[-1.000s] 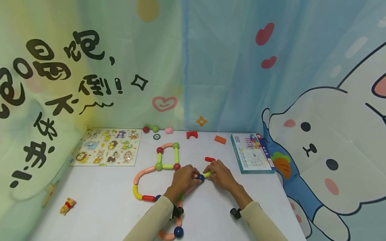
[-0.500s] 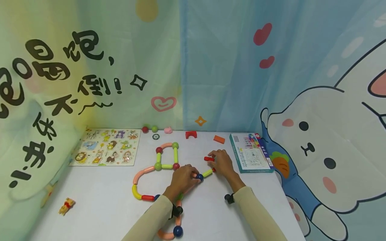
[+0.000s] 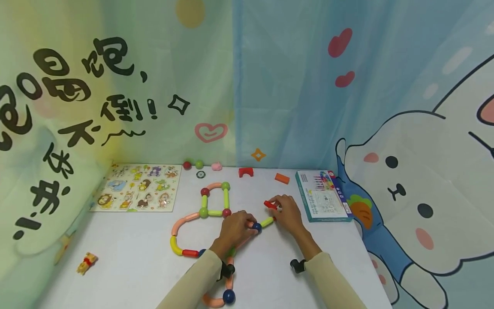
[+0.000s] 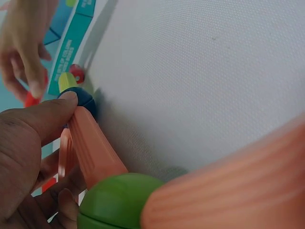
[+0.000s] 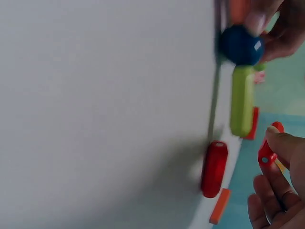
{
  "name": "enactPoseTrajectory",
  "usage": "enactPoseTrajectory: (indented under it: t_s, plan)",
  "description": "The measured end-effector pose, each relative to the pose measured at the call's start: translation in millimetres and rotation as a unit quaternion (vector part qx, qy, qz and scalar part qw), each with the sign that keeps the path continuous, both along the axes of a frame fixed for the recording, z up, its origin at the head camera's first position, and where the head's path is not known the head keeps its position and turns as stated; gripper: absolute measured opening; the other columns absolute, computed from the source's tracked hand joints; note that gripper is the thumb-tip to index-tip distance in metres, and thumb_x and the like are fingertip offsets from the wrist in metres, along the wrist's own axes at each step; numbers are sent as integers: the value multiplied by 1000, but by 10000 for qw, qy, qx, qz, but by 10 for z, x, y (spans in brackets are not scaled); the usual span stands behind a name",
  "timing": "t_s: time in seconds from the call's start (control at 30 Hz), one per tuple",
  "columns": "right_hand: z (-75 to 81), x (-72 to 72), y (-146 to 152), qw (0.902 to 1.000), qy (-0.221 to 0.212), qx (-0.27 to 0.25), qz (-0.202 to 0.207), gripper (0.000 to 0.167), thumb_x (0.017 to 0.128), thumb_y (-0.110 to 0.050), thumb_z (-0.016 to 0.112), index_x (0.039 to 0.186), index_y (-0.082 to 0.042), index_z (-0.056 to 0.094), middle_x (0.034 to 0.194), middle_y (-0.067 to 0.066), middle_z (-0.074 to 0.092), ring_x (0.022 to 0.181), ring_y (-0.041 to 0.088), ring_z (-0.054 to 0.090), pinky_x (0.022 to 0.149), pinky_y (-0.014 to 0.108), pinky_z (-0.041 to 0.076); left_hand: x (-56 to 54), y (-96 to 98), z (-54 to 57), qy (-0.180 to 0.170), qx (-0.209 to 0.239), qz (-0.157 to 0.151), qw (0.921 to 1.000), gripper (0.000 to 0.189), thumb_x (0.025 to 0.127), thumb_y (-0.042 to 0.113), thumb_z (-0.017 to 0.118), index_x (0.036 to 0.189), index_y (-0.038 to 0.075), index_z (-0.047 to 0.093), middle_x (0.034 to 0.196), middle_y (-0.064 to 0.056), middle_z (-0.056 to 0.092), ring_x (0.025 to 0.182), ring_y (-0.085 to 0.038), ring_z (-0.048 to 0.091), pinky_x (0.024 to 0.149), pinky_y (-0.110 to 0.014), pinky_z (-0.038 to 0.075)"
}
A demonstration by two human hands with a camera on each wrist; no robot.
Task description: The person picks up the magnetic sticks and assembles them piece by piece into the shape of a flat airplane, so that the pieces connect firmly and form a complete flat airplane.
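Note:
My left hand (image 3: 236,229) pinches a dark blue ball (image 4: 85,101), the thumb on top of it. A salmon rod (image 4: 95,148) joins this ball to a green ball (image 4: 119,198). From the blue ball's other side a light green rod (image 5: 242,101) sticks out towards the right. Between thumb and fingers my right hand (image 3: 287,213) holds a short red rod (image 5: 270,145), just beyond the green rod's free end. A second red rod (image 5: 214,169) lies on the table near that end, mostly hidden by the right hand in the head view.
Left of the hands lies a joined figure of rods and balls, with a light green and salmon square (image 3: 214,213) at its top. An animal sticker board (image 3: 175,189), a boxed set (image 3: 326,197), an orange block (image 3: 282,178) and a red arch block (image 3: 245,172) stand farther back.
My right hand has let go of the light green rod, moved away towards the back, and picked up the red rod from the table. The left hand stays on the blue ball.

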State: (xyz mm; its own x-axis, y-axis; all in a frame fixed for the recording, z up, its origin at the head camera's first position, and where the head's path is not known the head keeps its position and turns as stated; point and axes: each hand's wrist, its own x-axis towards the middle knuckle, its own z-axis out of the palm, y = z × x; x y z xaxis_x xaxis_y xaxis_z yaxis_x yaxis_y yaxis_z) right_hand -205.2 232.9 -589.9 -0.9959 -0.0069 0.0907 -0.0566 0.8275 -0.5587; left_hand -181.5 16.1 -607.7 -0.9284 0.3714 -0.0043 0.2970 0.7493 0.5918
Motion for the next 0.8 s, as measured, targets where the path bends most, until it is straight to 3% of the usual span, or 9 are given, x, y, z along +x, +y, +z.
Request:
enactPoseTrajectory:
  t_s: [0.17,0.37,0.53,0.8]
  plan:
    - [69,429,6,9993,147,-284,200,27,88,-12,87,113,-18,77,98,1,69,96,20,59,87,38,54,14,4,12,-33,-33,2,10000,33,87,38,89,116,25,80,104,6,72,94,-12,65,86,-33,55]
    - [-7,788,-30,9982,-285,-396,339,27,84,-10,90,107,-20,78,87,-6,61,88,14,55,79,27,49,23,9,41,-160,-22,53,9999,33,88,37,88,117,24,80,104,5,72,94,-13,65,87,-36,55]
    - [-105,876,-104,9976,-297,-453,442,26,83,-12,91,104,-21,77,83,-6,56,83,12,51,73,25,43,24,14,61,-150,-64,59,9999,32,88,37,88,116,24,80,105,4,72,94,-14,65,88,-37,55]
    - [-183,851,-209,9961,-241,-716,451,23,87,-10,87,106,-18,76,88,-2,59,84,12,51,74,25,42,22,13,57,-54,-24,35,10000,31,88,35,88,115,23,80,102,5,71,92,-13,64,87,-34,55]
